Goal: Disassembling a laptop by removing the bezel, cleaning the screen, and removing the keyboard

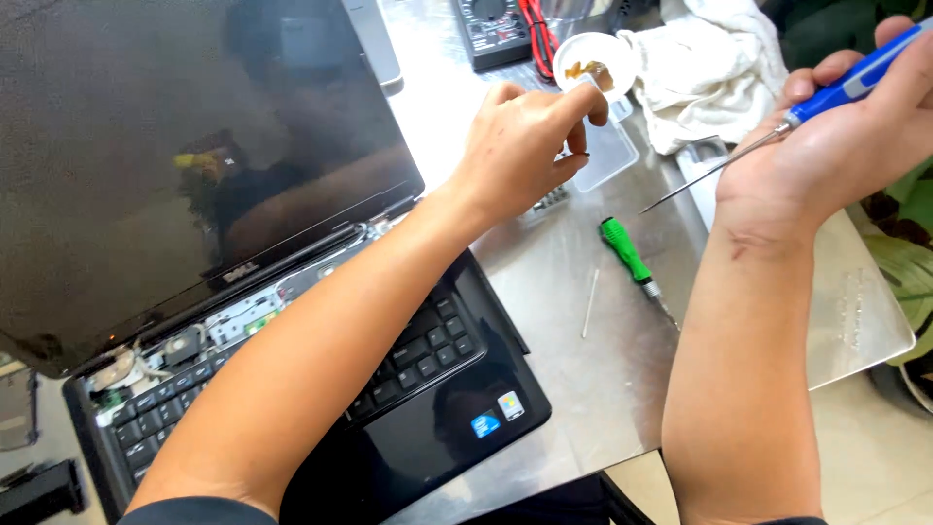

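My left hand [525, 141] reaches across an open black laptop [428, 408]. Its thumb and forefinger are pinched together at the rim of a small white bowl [583, 49] that holds small brownish bits; I cannot see whether anything is between the fingertips. My right hand [841, 146] is raised at the right and grips a blue-handled screwdriver [850, 86]. Its thin shaft points down-left over the metal table [593, 379]. The laptop's screen is dark, and the strip above the keyboard is off, exposing internal parts [238, 316].
A green-handled screwdriver [625, 251] and a thin white stick [590, 301] lie on the table between my arms. A clear plastic box [610, 156] sits under my left fingers. A white cloth [714, 68] and a multimeter [496, 34] lie at the back. Plant leaves [904, 267] border the table's right edge.
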